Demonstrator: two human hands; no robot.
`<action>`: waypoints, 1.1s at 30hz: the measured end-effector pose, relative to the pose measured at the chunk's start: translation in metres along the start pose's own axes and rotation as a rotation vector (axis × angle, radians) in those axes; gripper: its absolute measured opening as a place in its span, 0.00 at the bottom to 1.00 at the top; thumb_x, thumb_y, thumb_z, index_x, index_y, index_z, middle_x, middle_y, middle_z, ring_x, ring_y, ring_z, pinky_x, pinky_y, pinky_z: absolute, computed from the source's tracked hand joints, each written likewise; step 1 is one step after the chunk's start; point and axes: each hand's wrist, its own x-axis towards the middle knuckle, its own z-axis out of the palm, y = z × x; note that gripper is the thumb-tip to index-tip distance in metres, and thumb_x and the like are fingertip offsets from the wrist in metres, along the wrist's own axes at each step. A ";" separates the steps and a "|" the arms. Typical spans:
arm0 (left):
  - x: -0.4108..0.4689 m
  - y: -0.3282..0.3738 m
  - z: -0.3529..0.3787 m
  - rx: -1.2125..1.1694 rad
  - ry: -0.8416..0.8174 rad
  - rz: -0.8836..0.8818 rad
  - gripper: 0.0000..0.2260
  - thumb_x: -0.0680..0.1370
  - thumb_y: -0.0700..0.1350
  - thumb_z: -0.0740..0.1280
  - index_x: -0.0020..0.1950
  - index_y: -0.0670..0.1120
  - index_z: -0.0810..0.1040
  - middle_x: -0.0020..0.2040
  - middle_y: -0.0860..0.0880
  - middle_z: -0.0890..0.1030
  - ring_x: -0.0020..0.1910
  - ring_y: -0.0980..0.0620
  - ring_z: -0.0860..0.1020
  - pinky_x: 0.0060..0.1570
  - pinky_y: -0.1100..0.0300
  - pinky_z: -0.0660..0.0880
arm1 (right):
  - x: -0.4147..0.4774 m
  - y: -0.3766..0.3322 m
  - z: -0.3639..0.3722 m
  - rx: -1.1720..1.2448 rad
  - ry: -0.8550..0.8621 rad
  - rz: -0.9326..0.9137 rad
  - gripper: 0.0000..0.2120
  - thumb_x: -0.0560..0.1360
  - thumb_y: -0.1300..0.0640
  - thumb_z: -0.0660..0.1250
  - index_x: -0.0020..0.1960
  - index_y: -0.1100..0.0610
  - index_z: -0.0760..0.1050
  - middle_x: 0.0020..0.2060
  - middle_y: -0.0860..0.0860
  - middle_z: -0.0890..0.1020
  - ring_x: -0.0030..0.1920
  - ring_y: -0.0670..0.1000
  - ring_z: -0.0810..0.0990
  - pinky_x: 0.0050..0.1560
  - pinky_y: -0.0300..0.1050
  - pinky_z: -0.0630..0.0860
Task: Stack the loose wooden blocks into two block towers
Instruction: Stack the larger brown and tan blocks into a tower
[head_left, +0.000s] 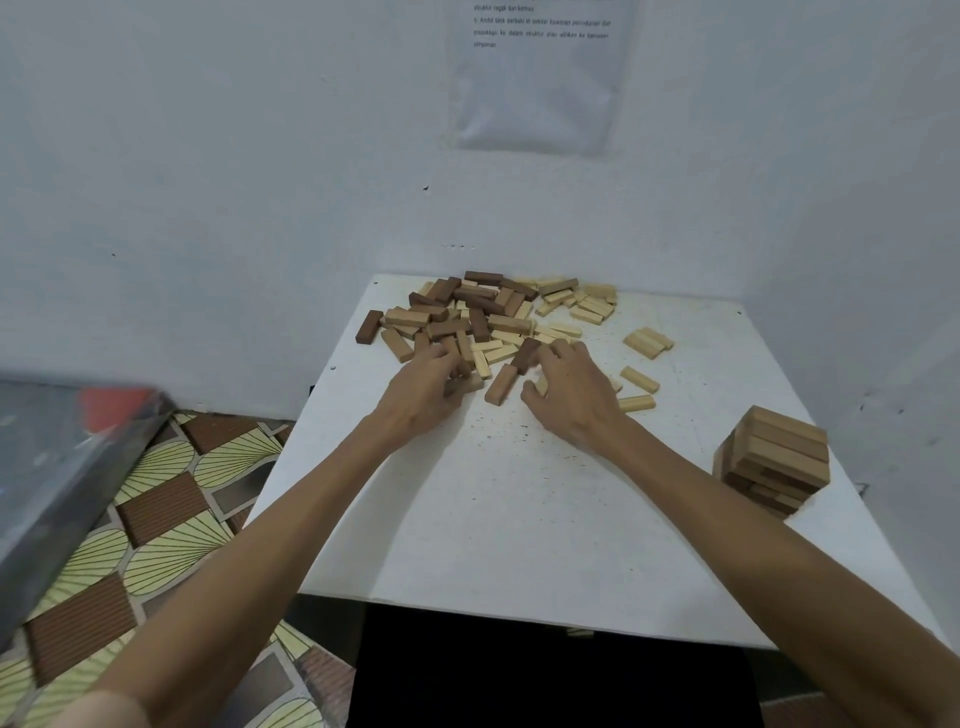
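Tan block (501, 384), long axis 1-to-7 o'clock, lay between the hands: 3 o'clock of left hand (426, 387), which pinched brown block (470, 385); right hand (571, 397) curled, hold indeterminate.

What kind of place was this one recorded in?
Probably a home room corner set up for recording: a small white table against bare white walls, a printed sheet taped above it, patterned floor covering beside it.
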 end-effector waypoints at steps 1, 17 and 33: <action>0.001 0.001 0.001 -0.003 0.001 -0.002 0.07 0.80 0.47 0.71 0.57 0.48 0.80 0.54 0.52 0.74 0.52 0.50 0.74 0.44 0.59 0.71 | 0.005 -0.001 0.001 0.005 0.009 -0.030 0.12 0.80 0.56 0.64 0.62 0.57 0.77 0.61 0.53 0.78 0.63 0.56 0.72 0.51 0.52 0.77; 0.001 -0.007 0.004 -0.053 0.060 0.022 0.06 0.78 0.42 0.73 0.54 0.49 0.82 0.50 0.53 0.77 0.50 0.51 0.74 0.43 0.57 0.71 | 0.053 0.034 -0.008 -0.198 -0.174 -0.351 0.12 0.83 0.57 0.66 0.65 0.50 0.77 0.64 0.45 0.80 0.66 0.51 0.72 0.55 0.50 0.77; -0.016 -0.001 -0.005 -0.149 0.099 0.007 0.05 0.78 0.48 0.73 0.51 0.49 0.83 0.48 0.49 0.80 0.45 0.50 0.77 0.41 0.61 0.69 | 0.034 0.004 -0.012 -0.024 -0.272 -0.413 0.15 0.84 0.58 0.63 0.70 0.53 0.75 0.67 0.48 0.77 0.68 0.50 0.72 0.61 0.43 0.70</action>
